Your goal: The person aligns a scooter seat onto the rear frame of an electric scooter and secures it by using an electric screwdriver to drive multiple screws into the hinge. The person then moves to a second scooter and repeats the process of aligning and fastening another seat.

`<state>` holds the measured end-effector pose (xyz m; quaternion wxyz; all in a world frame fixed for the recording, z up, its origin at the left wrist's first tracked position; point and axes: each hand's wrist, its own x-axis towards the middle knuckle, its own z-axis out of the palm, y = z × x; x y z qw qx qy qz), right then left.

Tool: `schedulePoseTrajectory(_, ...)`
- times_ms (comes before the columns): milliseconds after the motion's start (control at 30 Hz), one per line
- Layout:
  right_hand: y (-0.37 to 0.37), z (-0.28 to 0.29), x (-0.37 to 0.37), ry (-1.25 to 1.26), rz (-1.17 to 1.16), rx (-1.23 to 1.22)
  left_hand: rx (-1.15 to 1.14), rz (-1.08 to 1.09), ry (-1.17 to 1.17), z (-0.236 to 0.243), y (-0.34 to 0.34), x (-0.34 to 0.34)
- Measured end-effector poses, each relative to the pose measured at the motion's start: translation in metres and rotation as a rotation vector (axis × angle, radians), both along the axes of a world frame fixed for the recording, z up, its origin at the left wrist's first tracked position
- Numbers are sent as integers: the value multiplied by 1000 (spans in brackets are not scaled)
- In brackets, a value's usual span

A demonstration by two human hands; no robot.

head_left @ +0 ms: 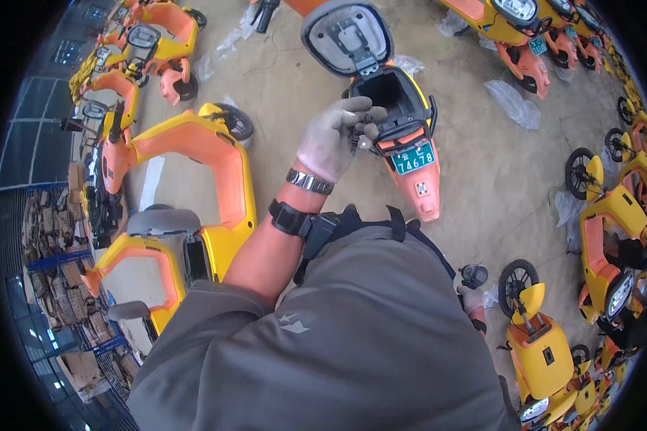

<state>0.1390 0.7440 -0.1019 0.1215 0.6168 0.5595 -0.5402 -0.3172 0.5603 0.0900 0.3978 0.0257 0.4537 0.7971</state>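
Observation:
My left hand (331,140), in a pale grey work glove, is raised in front of me with its fingers curled around several small dark pieces (359,134), some with a metallic shine. Their exact kind is too small to make out. Just beyond it stands an orange and yellow scooter (418,188) with its seat (347,37) flipped up, baring a black storage bin (385,95). A green plate (413,159) is fixed on its tail. Down at my right side, my gloved right hand (471,297) grips a dark, round-ended tool (474,274), partly hidden by my body.
Yellow and orange scooters stand on the left (230,188) and lower right (543,355), with further rows behind. Crumpled clear plastic sheeting (514,104) lies on the concrete floor (287,79). Racks with stacked cartons (68,280) line the left wall.

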Motion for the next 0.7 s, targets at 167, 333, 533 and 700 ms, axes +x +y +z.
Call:
schedulePoseTrajectory(167,16,1,-2,-6,48,-50,-112,6,59,-3,5,16)
schedulePoseTrajectory(333,25,-5,-6,-4,74,-74,-257,-103,50,-20,-13,25)
schedulePoseTrajectory(533,46,-22,-8,-42,24,-116,-425,-61,-57,-67,-29,10)
schedulePoseTrajectory(700,39,1,-36,-30,-56,-66,-487,-161,-63,-111,-16,-43)
